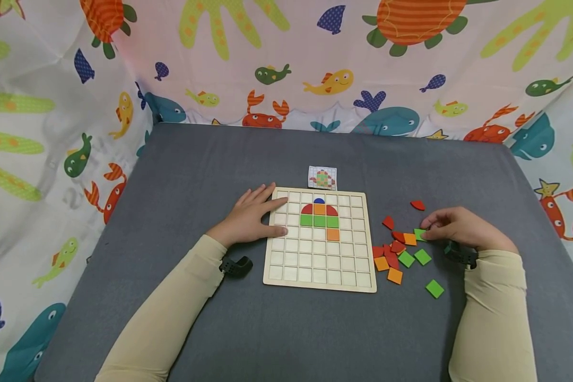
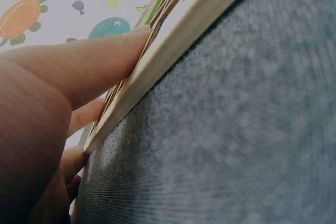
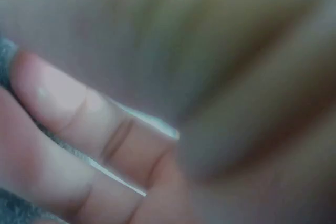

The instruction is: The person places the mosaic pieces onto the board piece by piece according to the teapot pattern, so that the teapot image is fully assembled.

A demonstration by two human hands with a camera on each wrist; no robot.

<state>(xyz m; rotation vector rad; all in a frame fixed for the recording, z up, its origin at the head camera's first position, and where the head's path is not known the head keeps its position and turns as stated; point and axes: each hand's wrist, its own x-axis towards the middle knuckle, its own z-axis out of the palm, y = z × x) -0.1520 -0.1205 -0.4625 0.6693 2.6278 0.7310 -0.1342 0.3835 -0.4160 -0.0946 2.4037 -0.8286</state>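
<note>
My left hand [image 1: 250, 215] rests with spread fingers on the left edge of a wooden grid board [image 1: 298, 273]; thumb and index finger lie over its border in the head view. In the left wrist view the thumb [image 2: 105, 61] lies along the board's rim [image 2: 157, 61]. On the board, tiles form a small figure: a blue half-round piece [image 1: 319, 201], red curved pieces [image 1: 307, 209], a row of green squares [image 1: 319, 220] and orange squares [image 1: 332, 234]. At the right, my right hand [image 1: 451, 229] pinches a green square tile [image 1: 418, 234] between thumb and fingers. The right wrist view shows only blurred fingers [image 3: 68, 93].
Loose red pieces [image 1: 417, 205], orange squares [image 1: 394, 276] and green squares [image 1: 434, 289] lie right of the board, some overlapping. A small pattern card [image 1: 322, 178] lies at the board's far edge. A grey cloth [image 1: 210, 159] covers the table; a sea-animal curtain [image 1: 305, 106] hangs around it.
</note>
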